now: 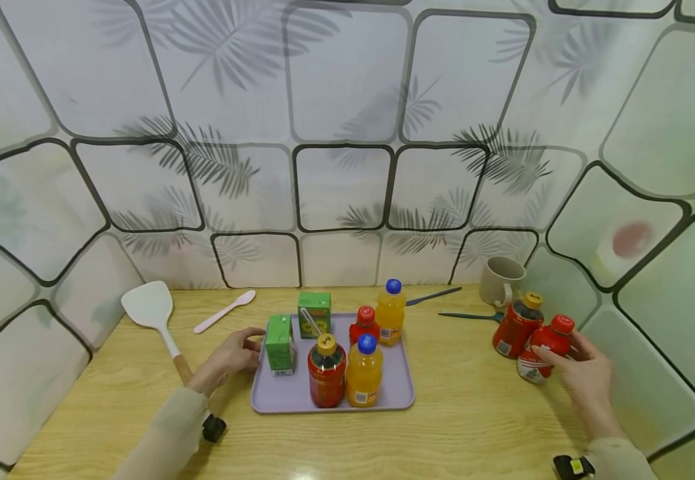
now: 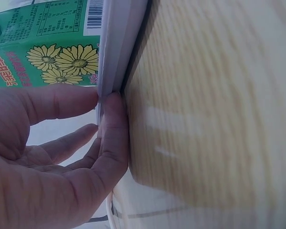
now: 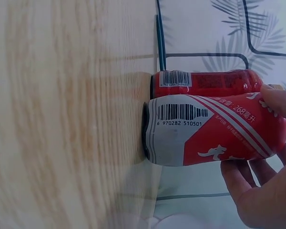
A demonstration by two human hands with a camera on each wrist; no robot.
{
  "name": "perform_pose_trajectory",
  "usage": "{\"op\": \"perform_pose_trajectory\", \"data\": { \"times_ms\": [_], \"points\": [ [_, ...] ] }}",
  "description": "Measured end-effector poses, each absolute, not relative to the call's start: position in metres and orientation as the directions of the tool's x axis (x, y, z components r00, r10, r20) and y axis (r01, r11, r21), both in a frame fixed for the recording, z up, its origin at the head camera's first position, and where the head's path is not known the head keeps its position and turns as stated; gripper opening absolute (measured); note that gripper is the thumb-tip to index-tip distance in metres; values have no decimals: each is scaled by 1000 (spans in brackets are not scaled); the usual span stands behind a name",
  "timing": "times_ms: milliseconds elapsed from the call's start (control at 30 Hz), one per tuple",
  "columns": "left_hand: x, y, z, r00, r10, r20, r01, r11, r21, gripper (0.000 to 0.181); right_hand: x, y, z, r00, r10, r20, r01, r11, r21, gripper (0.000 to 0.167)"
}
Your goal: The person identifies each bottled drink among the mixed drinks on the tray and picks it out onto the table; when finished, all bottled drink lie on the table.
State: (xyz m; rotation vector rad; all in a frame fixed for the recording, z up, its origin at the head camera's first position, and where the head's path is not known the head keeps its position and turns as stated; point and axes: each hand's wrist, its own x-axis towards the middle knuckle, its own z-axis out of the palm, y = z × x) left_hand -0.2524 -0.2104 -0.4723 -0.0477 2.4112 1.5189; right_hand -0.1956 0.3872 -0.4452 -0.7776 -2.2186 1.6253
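The left hand (image 1: 234, 360) pinches the left rim of the lilac tray (image 1: 290, 400); in the left wrist view the thumb and a finger of the hand (image 2: 62, 152) close on the rim beside a green carton (image 2: 52, 52). On the tray stand two green cartons (image 1: 279, 347), a dark bottle with a yellow cap (image 1: 326, 380), two orange juice bottles (image 1: 364, 377) and a small red bottle (image 1: 364, 327). At the right, the right hand (image 1: 587, 377) grips a red-and-white bottle (image 3: 200, 129), which stands against a yellow-capped red bottle (image 1: 518, 328).
A beige mug (image 1: 500, 281) stands at the back right, with a dark green utensil (image 1: 470, 316) and a blue one (image 1: 434, 297) left of it. A white spatula (image 1: 150, 307) and a pink spoon (image 1: 224, 312) lie at the left. A patterned curtain (image 1: 347, 187) surrounds the table.
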Motion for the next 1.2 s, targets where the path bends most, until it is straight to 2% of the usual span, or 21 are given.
{"op": "perform_pose_trajectory", "data": {
  "times_ms": [333,633,733,900,1000,1200],
  "points": [
    [-253,-210,-473,-957,127,-259,-180,441,879,60,-194,389,-445,-835,539,-105,274,242,-931,91],
    [-253,-211,-473,-957,144,-251,-169,425,889,64,-191,390,-446,-835,548,-50,228,261,-938,86],
    [-252,-211,-472,-957,146,-250,-168,424,890,65,-190,389,-445,-809,587,-20,158,185,-970,78],
    [-252,-210,-472,-957,141,-255,-172,433,885,65,-188,385,-436,-743,667,55,-48,28,-998,56],
    [-252,-210,-473,-955,129,-266,-185,439,879,66,-188,383,-431,-718,690,93,-129,-1,-992,48],
    [-253,-210,-473,-954,115,-278,-203,435,877,66,-183,374,-424,-701,701,133,-214,-29,-976,37]
  ]
}}
